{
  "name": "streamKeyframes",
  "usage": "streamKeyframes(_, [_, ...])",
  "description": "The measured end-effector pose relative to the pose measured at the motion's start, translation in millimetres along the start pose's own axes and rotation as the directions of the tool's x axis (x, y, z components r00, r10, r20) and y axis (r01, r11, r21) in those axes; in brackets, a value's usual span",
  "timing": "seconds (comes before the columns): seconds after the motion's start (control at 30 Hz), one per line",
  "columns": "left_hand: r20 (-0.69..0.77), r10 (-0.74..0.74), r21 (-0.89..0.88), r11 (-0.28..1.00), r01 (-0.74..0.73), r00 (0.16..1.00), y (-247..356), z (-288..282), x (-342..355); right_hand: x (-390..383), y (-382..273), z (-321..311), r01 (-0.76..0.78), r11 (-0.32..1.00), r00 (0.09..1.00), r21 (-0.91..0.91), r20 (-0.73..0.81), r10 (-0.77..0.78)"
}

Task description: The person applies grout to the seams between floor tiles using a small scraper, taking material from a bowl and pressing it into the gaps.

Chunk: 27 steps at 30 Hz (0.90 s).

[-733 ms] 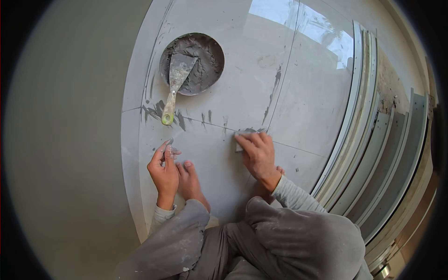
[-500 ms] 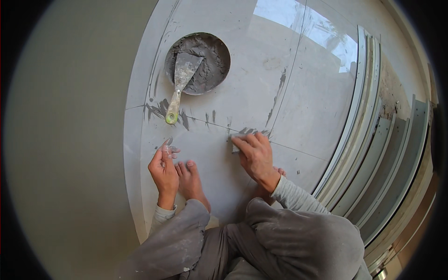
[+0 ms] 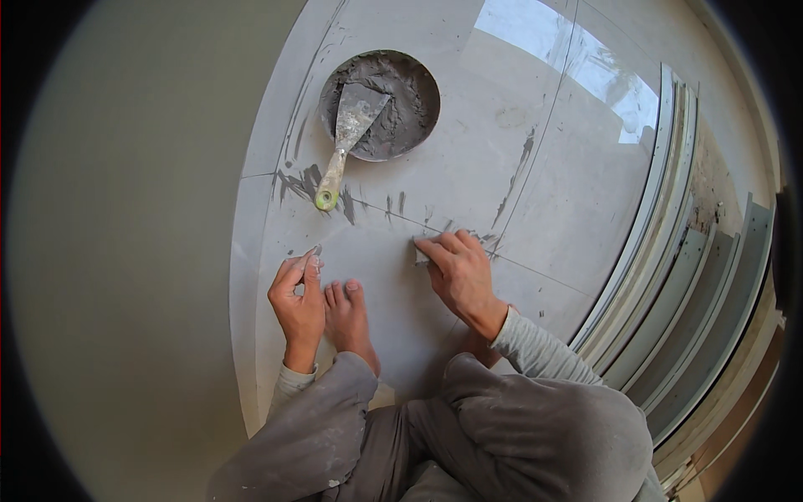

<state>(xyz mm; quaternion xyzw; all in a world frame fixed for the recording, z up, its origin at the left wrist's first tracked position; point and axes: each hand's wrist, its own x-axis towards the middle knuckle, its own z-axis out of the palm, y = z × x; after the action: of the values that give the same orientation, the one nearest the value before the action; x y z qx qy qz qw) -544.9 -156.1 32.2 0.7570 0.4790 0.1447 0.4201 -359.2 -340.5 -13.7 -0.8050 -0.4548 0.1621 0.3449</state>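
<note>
Head view. Pale tiled floor (image 3: 502,159), grey smears along the grout joint (image 3: 393,216); sliding-door track (image 3: 669,276) at right, plain wall at left. Round pan of grey grout (image 3: 393,105) at top, putty knife (image 3: 347,134) resting in it, handle out on the tile. Right hand (image 3: 458,272) lies flat, fingers together, pressing a small pale piece (image 3: 421,253) onto the joint. Left hand (image 3: 299,293) is loosely curled, fingertips on tile, beside a bare foot (image 3: 350,322).

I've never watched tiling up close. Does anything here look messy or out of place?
Grey smears and dabs streak the pale tiles beside the grout bowl, along the joint. A putty knife leans over the bowl's rim, handle on the floor.
</note>
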Motion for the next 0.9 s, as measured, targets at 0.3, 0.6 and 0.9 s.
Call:
streamKeyframes(0.3, [-0.022,-0.009,-0.003,1.000,0.009,1.000,0,-4,-2,24,1,19,0.014,1.000,1.000,-0.024,-0.006,-0.014])
streamKeyframes(0.6, [-0.003,-0.044,-0.009,0.999,0.044,0.999,0,-5,-7,41,2,14,-0.013,0.999,0.999,-0.040,-0.040,0.012])
streamKeyframes(0.9, [0.011,-0.023,0.004,1.000,0.023,1.000,-6,-8,-8,73,3,15,0.017,1.000,0.997,-0.026,-0.069,-0.018])
